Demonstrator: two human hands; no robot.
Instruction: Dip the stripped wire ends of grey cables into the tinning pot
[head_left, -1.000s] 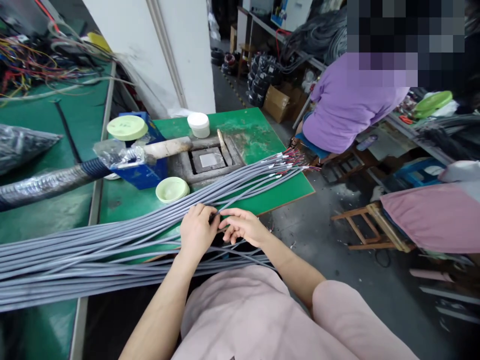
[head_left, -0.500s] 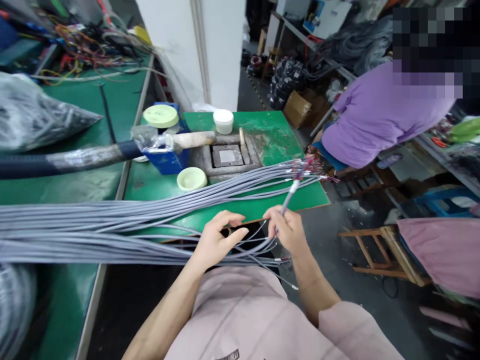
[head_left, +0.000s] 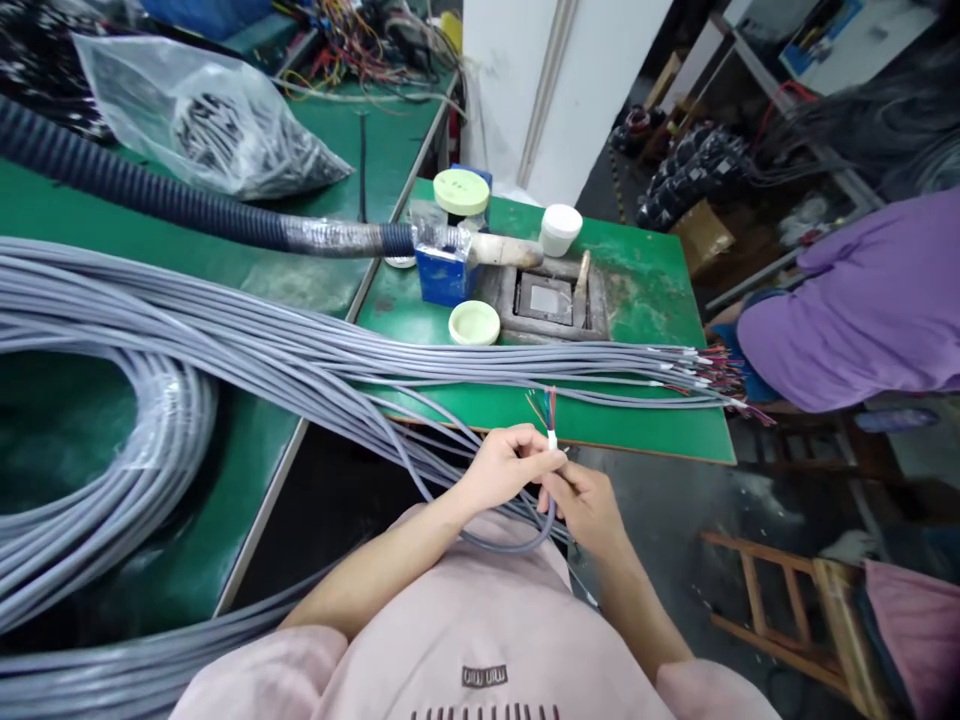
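My left hand (head_left: 504, 468) and my right hand (head_left: 585, 505) meet in front of my chest, both closed on the end of one grey cable (head_left: 525, 540). The cable loops under my hands and its stripped tip (head_left: 550, 410) points up, showing thin coloured wires. Just beyond my hands a thick bundle of grey cables (head_left: 315, 355) lies across the green table (head_left: 637, 420), its stripped ends (head_left: 709, 370) reaching the right edge.
A coil of grey cable (head_left: 112, 470) lies at the left. A black corrugated hose (head_left: 172, 205) runs to a blue box (head_left: 442, 275) beside a metal block (head_left: 551, 300). Pale green lids (head_left: 474, 322), a white jar (head_left: 560, 228), a plastic bag (head_left: 210, 130). A person in purple (head_left: 855, 310) sits at right.
My view has swung left. My right hand pulled one cable out of the bundle and brought its end toward me; both hands now pinch it together.
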